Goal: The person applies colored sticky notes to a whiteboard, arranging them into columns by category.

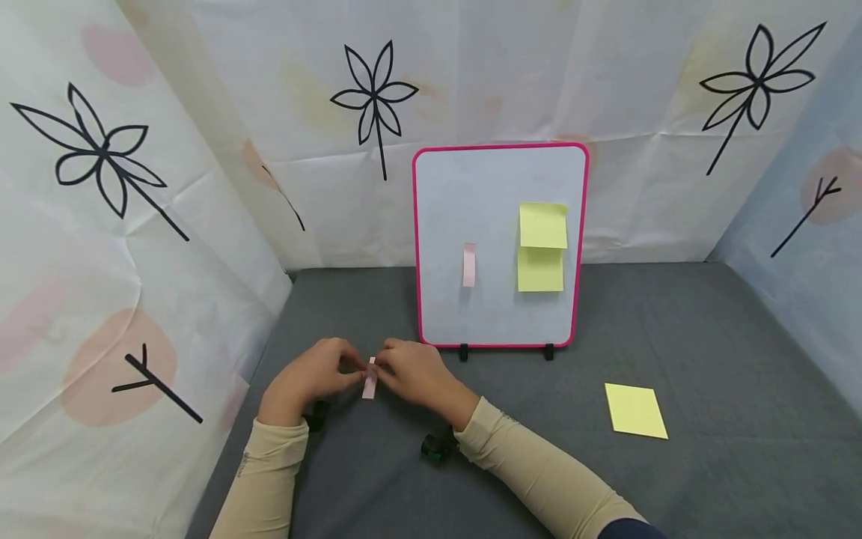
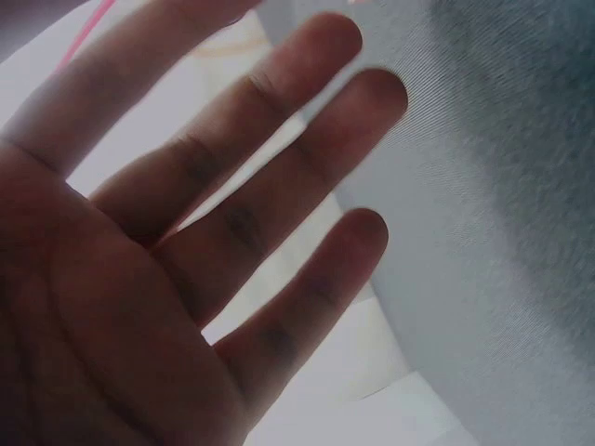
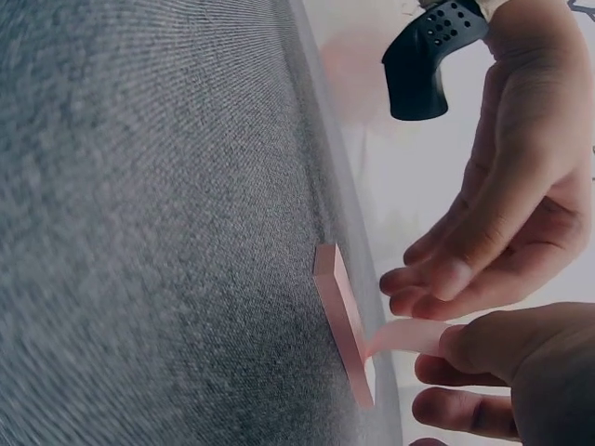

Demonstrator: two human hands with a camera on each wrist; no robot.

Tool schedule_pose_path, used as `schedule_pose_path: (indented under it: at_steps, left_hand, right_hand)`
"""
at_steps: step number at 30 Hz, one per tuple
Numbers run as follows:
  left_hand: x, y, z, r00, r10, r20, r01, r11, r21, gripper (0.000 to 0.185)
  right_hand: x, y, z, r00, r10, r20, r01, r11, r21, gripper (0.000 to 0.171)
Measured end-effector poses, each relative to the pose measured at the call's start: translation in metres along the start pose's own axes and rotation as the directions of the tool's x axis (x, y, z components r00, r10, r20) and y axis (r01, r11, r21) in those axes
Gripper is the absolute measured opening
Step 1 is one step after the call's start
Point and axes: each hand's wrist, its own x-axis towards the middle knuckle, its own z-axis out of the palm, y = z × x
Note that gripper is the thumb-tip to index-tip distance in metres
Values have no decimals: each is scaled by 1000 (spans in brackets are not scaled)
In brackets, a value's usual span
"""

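A small pad of pink sticky notes (image 3: 341, 325) lies on the grey cloth between the hands. My right hand (image 1: 420, 378) pinches the top pink strip (image 3: 409, 335) between thumb and finger, and the strip bends up from the pad, still joined at one end. Just across from it is my left hand (image 1: 313, 378), its thumb and fingertips close beside the lifted strip. In the left wrist view its fingers (image 2: 297, 167) stretch out loosely and spread.
A whiteboard (image 1: 471, 187) with a pink frame stands behind the hands on black feet. It bears one pink strip (image 1: 468, 265) and two yellow sticky notes (image 1: 542, 224). Another yellow note (image 1: 636, 411) lies on the cloth to the right. Patterned fabric surrounds the table.
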Motion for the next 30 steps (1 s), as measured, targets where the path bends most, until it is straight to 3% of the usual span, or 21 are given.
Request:
schedule_pose_path:
  at_steps: [5,15,30]
  left_hand:
    - [5,-2,6,999,-7,44,7,1000,-7,2]
    - [8,-1,13,995,-73,69,74,997,-14,19]
    - [9,-3,16,991,-118,58,120,992,-33,24]
  right_hand:
    - [0,4,1,1000,21,-15,-20,998,56,12]
    - [2,9,4,997,72,-19,-70,994,83,15]
    - [5,15,-8,990,140,18,-141,983,114,16]
